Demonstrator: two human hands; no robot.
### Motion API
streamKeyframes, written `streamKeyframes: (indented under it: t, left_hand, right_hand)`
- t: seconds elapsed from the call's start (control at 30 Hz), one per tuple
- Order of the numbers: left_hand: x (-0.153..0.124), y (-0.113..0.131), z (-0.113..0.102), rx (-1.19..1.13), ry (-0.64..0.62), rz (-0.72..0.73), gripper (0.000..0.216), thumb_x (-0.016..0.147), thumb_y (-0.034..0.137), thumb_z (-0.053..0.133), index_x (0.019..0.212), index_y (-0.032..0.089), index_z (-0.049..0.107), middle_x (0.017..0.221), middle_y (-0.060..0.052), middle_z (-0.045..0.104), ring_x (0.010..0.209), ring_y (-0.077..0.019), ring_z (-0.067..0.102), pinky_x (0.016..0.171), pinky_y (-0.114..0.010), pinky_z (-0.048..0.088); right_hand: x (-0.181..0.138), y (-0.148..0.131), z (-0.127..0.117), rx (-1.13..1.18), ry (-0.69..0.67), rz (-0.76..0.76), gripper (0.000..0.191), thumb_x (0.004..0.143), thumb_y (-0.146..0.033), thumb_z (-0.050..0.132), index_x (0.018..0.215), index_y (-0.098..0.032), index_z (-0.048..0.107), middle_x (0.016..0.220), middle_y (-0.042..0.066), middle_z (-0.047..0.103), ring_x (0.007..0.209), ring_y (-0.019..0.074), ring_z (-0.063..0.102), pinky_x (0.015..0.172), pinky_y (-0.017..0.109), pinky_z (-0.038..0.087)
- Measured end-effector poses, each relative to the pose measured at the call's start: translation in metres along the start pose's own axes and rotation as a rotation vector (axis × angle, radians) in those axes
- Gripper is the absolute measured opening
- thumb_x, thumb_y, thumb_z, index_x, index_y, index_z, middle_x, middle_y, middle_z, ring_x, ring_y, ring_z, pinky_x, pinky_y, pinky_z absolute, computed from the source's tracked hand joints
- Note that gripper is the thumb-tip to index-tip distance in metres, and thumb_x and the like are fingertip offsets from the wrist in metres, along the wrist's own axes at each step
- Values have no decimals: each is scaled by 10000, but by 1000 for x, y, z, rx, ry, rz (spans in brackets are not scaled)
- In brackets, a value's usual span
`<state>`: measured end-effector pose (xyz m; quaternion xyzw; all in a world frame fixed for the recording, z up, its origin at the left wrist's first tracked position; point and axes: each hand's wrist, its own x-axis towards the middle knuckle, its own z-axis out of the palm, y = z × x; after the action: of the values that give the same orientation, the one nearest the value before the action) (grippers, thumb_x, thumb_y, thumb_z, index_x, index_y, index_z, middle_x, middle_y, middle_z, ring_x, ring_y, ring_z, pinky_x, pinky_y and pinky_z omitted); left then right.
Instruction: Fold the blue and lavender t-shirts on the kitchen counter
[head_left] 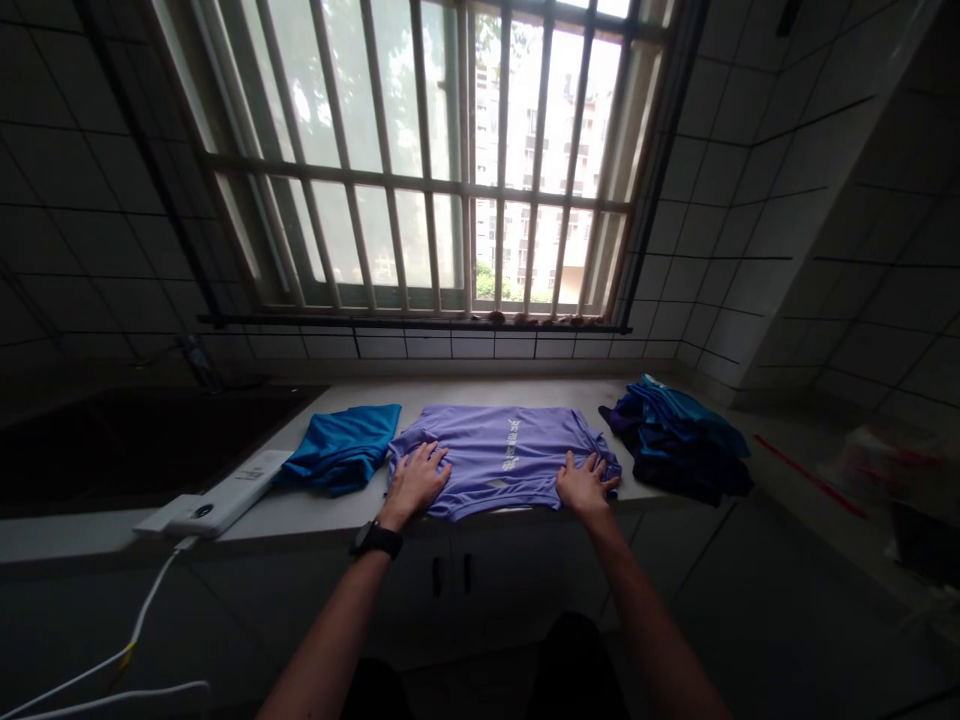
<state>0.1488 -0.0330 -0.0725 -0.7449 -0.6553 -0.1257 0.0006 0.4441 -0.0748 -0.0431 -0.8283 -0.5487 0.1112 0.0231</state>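
A lavender T-shirt [495,458] lies flat on the white countertop [480,392], with pale lettering running down its middle. My left hand [415,484] rests on the shirt's left part, fingers spread. My right hand [587,483] presses near the shirt's right edge, fingers slightly curled, with no clear pinch on the fabric. To the left of the shirt lies a bunched bright blue garment [341,449]. To its right sits a pile of dark navy and blue clothes [679,445]. A black watch [376,539] circles my left wrist.
A white power strip [225,495] with a white cable [127,640] lies at the counter's front left, and a dark sink [135,450] is set in beyond it. Behind the counter are white wall tiles and a barred window [427,170].
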Motion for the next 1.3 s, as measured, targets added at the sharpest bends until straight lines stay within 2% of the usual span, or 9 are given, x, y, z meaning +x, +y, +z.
streamKeyframes:
  t: [0.17,0.33,0.63,0.87,1.07,1.17,1.3]
  left_hand:
    - [-1,1,-2,-1,-2,3,506,1015,347,424,1488,230,560,1633,-120,460,1537,-297,368,1251,-528,290]
    - [-3,4,-5,14,-30,-8,525,1023,357,399,1514,225,528,1656,-113,426,1550,-278,342,1266,-496,258]
    - [-3,4,-7,-1,-17,2,515,1014,343,412,1497,229,546,1648,-113,439,1542,-285,361,1258,-520,279]
    - [-2,2,-5,-2,-1,12,510,1013,350,414,1489,236,557,1638,-115,453,1536,-292,371,1253,-525,288]
    - [-6,5,-8,-7,17,22,496,1007,334,434,1468,229,586,1614,-137,481,1509,-318,406,1233,-540,322]
    - [-13,9,-11,14,21,1,499,1018,320,406,1466,201,589,1605,-152,487,1483,-312,437,1215,-503,357]
    - [-31,15,-15,52,23,-45,507,1020,318,389,1454,162,599,1565,-178,520,1420,-326,490,1141,-474,439]
  right_hand:
    - [1,1,1,12,-4,7,601,1085,-389,235,1672,-255,240,1714,287,110,1580,455,113,1100,834,70]
    - [2,1,2,9,0,-5,619,1076,-381,239,1674,-220,231,1711,296,111,1578,469,107,1087,853,69]
    - [-2,1,-1,-8,1,-18,600,1094,-379,212,1671,-221,242,1703,306,129,1576,466,124,1097,823,127]
    - [-1,2,1,4,7,-15,601,1086,-364,223,1670,-228,246,1711,287,129,1577,458,128,1112,814,109]
    - [-1,2,2,-4,17,-13,595,1087,-368,223,1668,-245,256,1717,273,126,1580,445,129,1121,806,100]
    - [-2,2,1,-5,9,-19,610,1074,-350,213,1672,-234,245,1729,242,120,1583,440,129,1139,788,119]
    - [8,8,-4,-9,-17,-100,612,1069,-354,237,1672,-252,250,1744,184,124,1593,412,122,1190,718,143]
